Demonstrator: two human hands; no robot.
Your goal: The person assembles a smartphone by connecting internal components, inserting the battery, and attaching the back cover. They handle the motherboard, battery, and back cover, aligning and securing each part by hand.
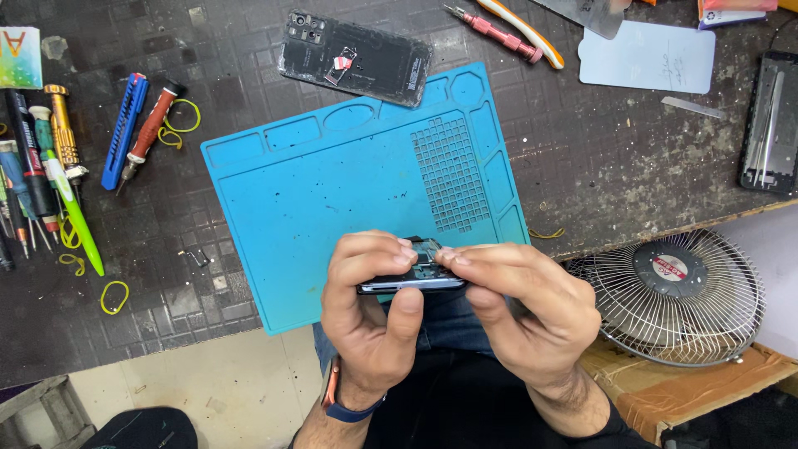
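Over the near edge of a blue work mat point(332, 191), both hands hold an opened phone point(413, 274) between them. Its long axis runs left to right, its open side tilted up. The left hand point(370, 312) pinches the left end, thumb underneath. The right hand point(524, 308) pinches the right end, fingertips point(449, 256) on top. Neither hand is nearer.

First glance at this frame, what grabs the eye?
Both hands, left hand and right hand, pinch an opened phone at centre, over the near edge of a bright blue work mat. A black phone back cover lies beyond the mat; a fan grille sits lower right.
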